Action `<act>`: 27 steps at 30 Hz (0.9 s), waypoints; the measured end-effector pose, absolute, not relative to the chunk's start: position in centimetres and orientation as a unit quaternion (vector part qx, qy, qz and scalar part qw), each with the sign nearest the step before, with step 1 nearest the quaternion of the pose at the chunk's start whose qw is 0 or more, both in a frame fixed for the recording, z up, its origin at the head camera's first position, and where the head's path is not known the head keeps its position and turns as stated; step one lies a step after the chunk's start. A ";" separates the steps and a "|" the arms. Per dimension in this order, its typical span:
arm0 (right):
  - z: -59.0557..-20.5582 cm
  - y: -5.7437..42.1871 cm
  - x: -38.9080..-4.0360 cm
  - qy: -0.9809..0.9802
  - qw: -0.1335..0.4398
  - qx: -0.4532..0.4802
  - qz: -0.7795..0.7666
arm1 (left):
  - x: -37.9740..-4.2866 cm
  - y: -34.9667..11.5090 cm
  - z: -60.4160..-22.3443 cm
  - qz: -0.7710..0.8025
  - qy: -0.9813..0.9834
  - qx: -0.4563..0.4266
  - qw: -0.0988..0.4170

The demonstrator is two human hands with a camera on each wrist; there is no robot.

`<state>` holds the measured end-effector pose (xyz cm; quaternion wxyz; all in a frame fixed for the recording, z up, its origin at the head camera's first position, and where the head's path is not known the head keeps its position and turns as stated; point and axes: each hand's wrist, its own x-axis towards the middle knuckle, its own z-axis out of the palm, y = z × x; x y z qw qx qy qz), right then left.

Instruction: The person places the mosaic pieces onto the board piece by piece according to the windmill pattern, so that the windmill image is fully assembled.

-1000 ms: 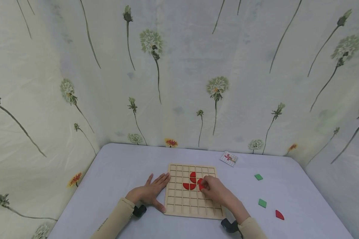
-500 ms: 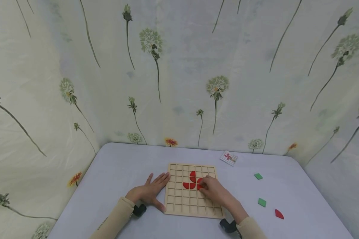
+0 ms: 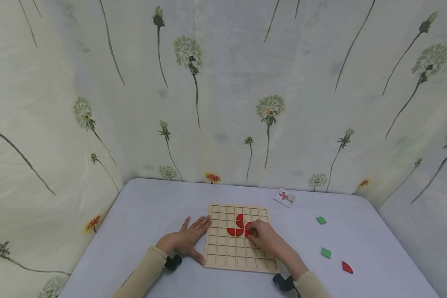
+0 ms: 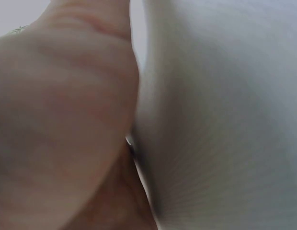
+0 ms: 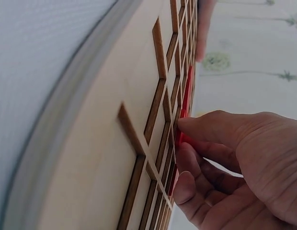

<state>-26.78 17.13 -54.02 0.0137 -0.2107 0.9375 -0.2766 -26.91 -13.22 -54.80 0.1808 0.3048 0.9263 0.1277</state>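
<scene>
A wooden grid board (image 3: 231,250) lies on the table, with several red quarter-circle tiles in its middle cells, two of them forming a half-disc (image 3: 235,232). My left hand (image 3: 186,240) is spread flat beside the board, its fingertips and thumb touching the left edge. In the left wrist view, that hand (image 4: 62,120) appears only as a blurred close-up. My right hand (image 3: 268,236) reaches over the board's right side and pinches a red quarter-circle tile (image 3: 247,233) down at the grid. The right wrist view has thumb and fingers around its red edge (image 5: 180,138); they hide most of it.
On the table (image 3: 152,198), right of the board, lie two green tiles, one farther back (image 3: 321,220) and one nearer (image 3: 325,253). A loose red quarter-circle tile (image 3: 347,267) is close by. Behind the board sits a small pattern card (image 3: 284,198). A flowered curtain (image 3: 223,103) hangs behind.
The red tile under my right fingers has shifted slightly left, lining up below the red tile above it. My left hand stays in place on the board's edge.
</scene>
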 end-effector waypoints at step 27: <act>-52.5 20.4 -25.2 0.955 0.049 -0.115 -0.269 | -26.8 -13.1 -54.8 0.124 0.925 0.311 0.180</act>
